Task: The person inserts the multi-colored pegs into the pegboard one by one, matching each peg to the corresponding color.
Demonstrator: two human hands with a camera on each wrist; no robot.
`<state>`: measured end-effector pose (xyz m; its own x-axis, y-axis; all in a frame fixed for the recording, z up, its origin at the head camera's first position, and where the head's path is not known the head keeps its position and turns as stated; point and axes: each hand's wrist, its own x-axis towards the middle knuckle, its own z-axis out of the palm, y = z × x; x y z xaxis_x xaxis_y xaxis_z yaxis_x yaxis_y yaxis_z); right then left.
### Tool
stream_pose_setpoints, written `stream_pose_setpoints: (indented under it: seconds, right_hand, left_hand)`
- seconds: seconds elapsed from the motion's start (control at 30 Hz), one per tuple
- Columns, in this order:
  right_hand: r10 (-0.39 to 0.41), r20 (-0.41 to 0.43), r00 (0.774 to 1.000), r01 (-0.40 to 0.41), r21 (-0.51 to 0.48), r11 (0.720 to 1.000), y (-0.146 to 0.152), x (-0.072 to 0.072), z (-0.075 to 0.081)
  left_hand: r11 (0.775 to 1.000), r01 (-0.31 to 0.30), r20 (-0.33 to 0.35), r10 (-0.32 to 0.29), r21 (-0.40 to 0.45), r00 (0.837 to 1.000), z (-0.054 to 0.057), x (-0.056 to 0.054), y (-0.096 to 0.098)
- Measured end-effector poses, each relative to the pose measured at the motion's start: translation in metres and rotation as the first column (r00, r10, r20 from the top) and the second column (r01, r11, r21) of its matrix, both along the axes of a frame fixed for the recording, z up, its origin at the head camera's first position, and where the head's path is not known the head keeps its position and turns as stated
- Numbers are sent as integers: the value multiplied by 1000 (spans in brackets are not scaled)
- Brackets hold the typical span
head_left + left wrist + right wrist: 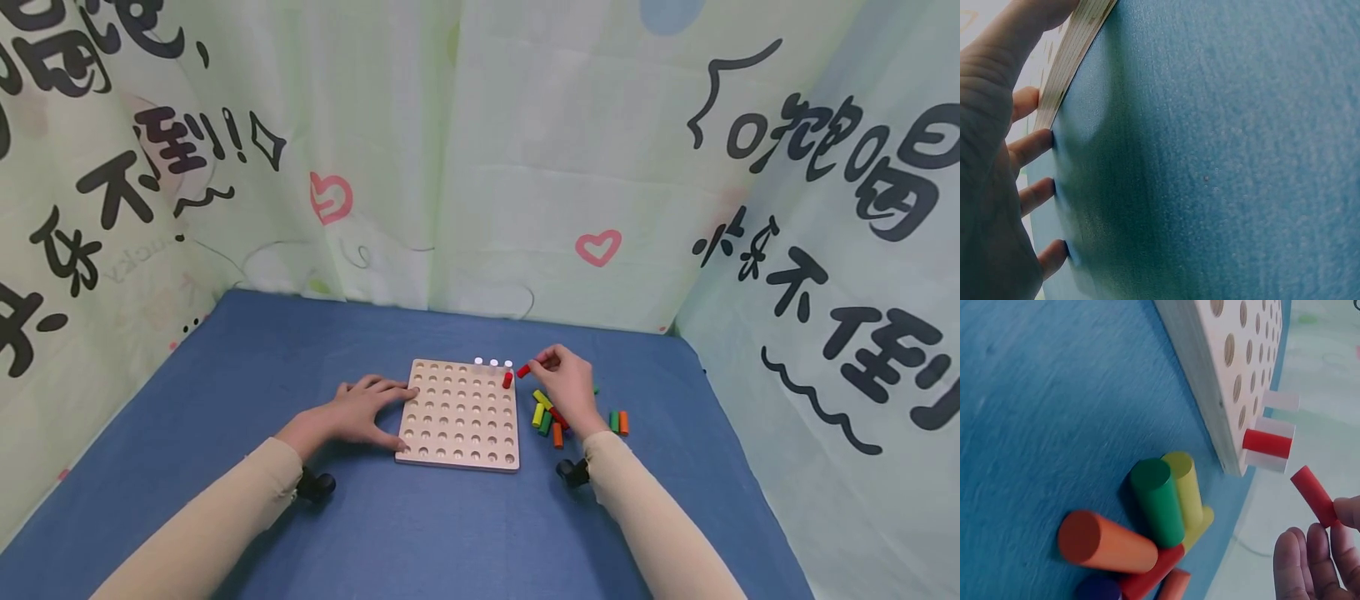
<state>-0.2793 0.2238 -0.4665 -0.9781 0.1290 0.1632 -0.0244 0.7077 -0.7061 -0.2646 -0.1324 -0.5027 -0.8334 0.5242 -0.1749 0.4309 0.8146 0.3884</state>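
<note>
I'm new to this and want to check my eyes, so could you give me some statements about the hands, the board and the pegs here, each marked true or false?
1. The right hand has a red peg in its grip. True.
2. The left hand is holding a peg. False: it touches the left edge of the board.
3. Three white pegs stand in the board. True.
4. The loose pegs lie to the left of the board. False: they lie to its right, near the right hand.
5. Another red peg stands in the board, near the white pegs. True.
6. Every hole in the board is filled. False: most of the holes are empty.
</note>
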Motion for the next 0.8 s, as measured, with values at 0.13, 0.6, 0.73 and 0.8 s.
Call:
stream_pose_setpoints:
  seconds: [0.13,0.6,0.73,0.8]
  right_hand:
    - [11,-16,1000,-11,1,1000,-5,-1,-1]
    - [46,-18,999,-47,-39,998,-20,-3,-1]
    - [63,-7,998,-64,-37,997,-26,-4,-3]
    - [68,-5,998,-68,-17,998,-29,-5,-3]
  left_hand:
    - [1000,-1,14,1,7,1000,2,1,-1]
    - [1000,7,19,-7,19,1000,-1,0,1]
    - [1000,3,22,-3,12,1000,2,1,0]
    - [1000,1,21,-1,8,1000,3,1,0]
